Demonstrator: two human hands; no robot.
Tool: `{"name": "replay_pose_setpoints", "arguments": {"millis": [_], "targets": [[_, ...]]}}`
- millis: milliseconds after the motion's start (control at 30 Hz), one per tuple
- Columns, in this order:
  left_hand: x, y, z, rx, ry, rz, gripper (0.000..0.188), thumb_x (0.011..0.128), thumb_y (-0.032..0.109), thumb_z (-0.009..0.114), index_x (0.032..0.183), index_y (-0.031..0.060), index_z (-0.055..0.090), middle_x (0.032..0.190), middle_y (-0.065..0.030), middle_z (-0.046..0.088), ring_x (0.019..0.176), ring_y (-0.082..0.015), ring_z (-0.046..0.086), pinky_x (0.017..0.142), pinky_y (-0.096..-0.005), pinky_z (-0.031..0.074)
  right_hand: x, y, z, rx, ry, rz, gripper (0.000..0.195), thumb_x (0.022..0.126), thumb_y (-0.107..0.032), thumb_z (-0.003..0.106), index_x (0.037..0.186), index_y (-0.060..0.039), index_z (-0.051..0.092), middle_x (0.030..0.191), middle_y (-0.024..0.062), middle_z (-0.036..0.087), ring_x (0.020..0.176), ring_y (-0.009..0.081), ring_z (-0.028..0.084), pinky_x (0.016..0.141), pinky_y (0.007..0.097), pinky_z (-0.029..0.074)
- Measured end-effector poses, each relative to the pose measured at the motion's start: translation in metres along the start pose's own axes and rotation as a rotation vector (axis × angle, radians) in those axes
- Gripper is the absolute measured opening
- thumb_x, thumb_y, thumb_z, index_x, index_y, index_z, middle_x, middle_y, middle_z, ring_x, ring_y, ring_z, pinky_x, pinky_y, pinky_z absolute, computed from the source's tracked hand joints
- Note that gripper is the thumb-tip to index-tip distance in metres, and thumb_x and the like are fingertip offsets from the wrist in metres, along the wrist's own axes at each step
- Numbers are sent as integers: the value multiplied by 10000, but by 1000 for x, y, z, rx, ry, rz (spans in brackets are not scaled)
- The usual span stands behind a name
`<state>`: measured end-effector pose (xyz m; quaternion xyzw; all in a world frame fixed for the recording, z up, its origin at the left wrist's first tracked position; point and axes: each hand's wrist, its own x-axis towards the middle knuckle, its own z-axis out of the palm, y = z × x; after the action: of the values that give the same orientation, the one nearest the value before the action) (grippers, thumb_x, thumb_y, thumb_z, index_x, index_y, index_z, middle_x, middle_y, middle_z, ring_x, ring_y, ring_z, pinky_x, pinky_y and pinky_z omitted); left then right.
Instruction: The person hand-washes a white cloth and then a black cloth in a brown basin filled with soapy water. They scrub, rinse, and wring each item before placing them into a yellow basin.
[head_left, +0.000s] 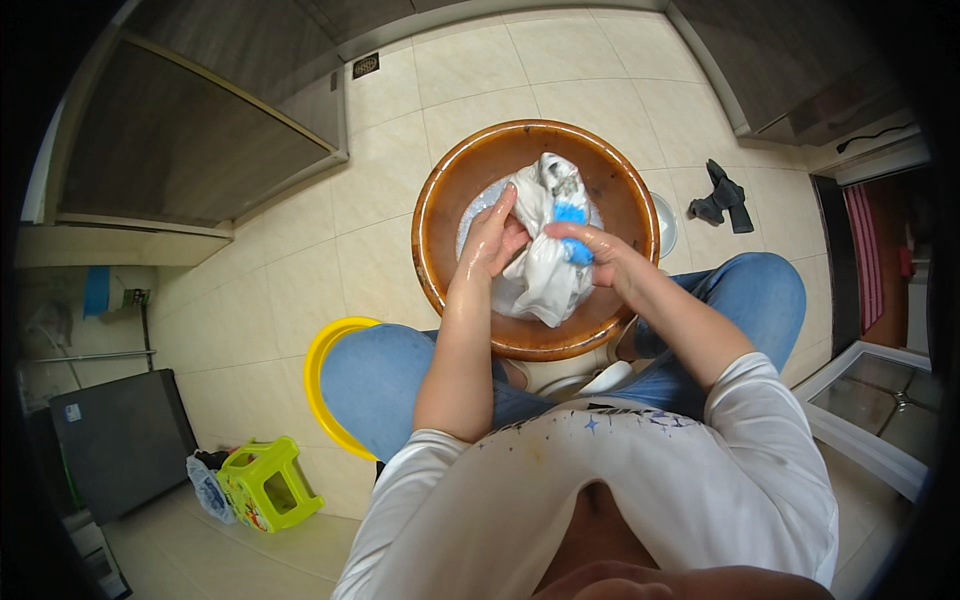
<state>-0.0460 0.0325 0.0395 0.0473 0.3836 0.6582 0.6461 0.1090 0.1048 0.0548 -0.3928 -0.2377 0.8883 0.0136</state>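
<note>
A wet white cloth garment is bunched up over a brown glazed basin, which has sudsy water in its bottom. My left hand grips the left side of the cloth, thumb raised and fingers curled at its folds. On the other side, my right hand pinches the cloth with the thumb across a bright blue area. Whether this blue is part of the cloth or a separate item, I cannot tell. Dark marks show near the cloth's top end. Both hands look wet.
A pale bowl is partly hidden behind the basin's right rim. Dark cloth items lie on the tiled floor farther right. A yellow tub is beside my left knee. A green stool and plastic bag sit lower left.
</note>
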Motion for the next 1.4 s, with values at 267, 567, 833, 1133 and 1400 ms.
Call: {"name": "replay_pose_setpoints", "arguments": {"millis": [267,567,833,1133,1400], "targets": [[5,-3,-7,-115,-165,81,866,703,616,620,1322,68,362,1326,-125,414,1232,-276,389,1039,-457,308,-44,-26,16,211,-240,16,480,740,-257,687,1145,-58,525,1034,114,618,906,241,624,843,407,501],[-3,5,-4,-104,-247,86,768,641,283,787,1267,45,409,1183,-107,517,1086,-247,515,946,-375,423,-36,-16,7,-54,-175,187,550,700,-229,739,1171,-50,519,1059,118,607,943,216,599,859,391,478],[11,-7,20,290,-93,263,657,655,156,740,1224,37,432,1080,-81,538,974,-189,535,861,-328,457,-18,-4,3,-507,13,-166,723,616,-149,766,1252,-36,442,1124,113,562,1028,215,543,898,330,438],[19,-43,23,757,302,580,589,641,146,734,1144,3,464,1020,-124,567,935,-218,550,823,-317,456,34,33,-30,-925,256,-493,661,555,-233,807,1118,-15,538,1064,126,602,995,208,568,877,311,441],[25,-55,5,520,592,542,554,668,127,703,1143,-17,458,1024,-140,556,917,-230,550,808,-313,457,34,28,-19,-1132,274,-460,861,481,-386,815,1148,43,480,1032,220,594,1011,317,570,859,332,448]]}}
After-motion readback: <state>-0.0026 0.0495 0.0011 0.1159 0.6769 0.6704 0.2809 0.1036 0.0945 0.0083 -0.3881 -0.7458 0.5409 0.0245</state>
